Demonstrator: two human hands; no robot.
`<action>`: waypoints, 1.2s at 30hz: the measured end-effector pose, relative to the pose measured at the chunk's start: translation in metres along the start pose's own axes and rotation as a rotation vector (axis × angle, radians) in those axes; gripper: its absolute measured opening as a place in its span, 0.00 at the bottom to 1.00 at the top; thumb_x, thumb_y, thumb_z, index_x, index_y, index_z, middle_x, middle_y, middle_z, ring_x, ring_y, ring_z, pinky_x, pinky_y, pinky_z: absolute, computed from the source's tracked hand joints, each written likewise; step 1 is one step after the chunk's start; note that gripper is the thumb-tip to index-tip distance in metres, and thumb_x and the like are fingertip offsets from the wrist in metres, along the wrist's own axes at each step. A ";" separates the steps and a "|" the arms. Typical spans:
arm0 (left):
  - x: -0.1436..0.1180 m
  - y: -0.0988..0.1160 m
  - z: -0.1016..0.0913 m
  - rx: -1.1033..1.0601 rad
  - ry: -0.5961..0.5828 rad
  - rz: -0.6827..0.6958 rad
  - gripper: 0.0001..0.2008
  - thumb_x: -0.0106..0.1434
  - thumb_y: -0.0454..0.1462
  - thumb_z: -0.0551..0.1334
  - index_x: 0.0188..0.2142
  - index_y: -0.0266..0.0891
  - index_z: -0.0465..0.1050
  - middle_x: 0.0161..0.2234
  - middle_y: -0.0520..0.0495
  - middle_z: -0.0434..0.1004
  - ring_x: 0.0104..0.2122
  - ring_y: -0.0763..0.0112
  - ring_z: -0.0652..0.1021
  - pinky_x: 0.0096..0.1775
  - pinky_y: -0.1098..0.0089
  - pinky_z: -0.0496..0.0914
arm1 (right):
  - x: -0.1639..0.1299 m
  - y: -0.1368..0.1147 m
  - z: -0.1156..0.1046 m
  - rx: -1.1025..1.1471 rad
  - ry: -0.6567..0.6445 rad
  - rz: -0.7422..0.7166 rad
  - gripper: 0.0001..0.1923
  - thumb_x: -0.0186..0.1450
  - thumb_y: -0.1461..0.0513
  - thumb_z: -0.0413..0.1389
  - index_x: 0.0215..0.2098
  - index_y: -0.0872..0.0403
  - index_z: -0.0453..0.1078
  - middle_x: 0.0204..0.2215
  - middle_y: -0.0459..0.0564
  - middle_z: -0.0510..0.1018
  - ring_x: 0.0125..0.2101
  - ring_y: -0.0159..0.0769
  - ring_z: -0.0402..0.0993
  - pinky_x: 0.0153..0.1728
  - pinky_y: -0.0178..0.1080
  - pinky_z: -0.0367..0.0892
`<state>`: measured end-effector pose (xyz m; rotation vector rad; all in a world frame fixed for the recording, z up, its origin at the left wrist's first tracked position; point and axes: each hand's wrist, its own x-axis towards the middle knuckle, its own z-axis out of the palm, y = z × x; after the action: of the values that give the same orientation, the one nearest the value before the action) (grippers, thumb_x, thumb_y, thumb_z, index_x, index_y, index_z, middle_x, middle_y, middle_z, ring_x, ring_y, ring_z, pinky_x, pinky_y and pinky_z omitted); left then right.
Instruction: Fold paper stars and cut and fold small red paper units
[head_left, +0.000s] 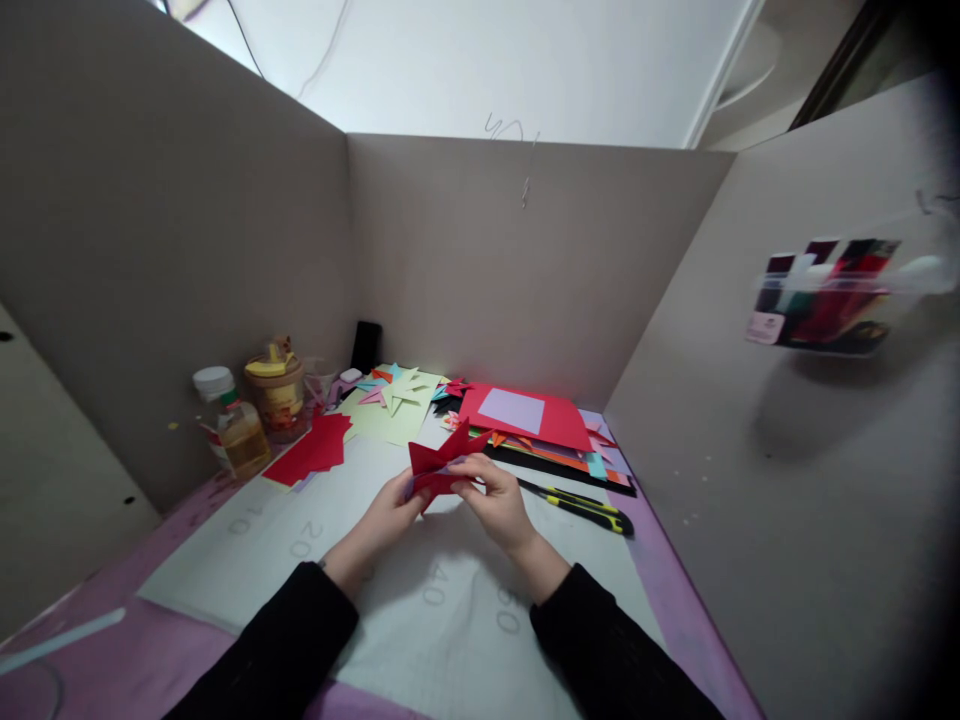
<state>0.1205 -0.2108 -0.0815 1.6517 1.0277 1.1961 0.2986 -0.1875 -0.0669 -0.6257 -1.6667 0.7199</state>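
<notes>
my left hand [397,503] + right hand [496,502]: both pinched red pointed folded-paper shape [438,457] | over white number-printed sheet [225,565] | light fingertip pressure seemed best, sparing thin points

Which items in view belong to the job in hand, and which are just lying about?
In the job:
- folded red paper, held in the left hand and right hand
- probably also the loose red sheets and the yellow-and-black tool

Apparently just lying about:
- white-capped bottle
- yellow-topped pot
- black slab by the back corner
</notes>
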 end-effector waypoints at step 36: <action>0.000 0.005 0.006 0.052 0.003 0.035 0.18 0.62 0.40 0.58 0.50 0.35 0.71 0.44 0.41 0.77 0.42 0.59 0.75 0.44 0.62 0.70 | 0.001 -0.018 0.007 0.128 0.160 0.360 0.06 0.51 0.65 0.60 0.29 0.53 0.71 0.29 0.46 0.75 0.31 0.35 0.70 0.37 0.39 0.67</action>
<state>0.1273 -0.2138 -0.0783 1.7153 1.0432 1.2044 0.2907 -0.1998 -0.0543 -0.8798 -1.3638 0.9983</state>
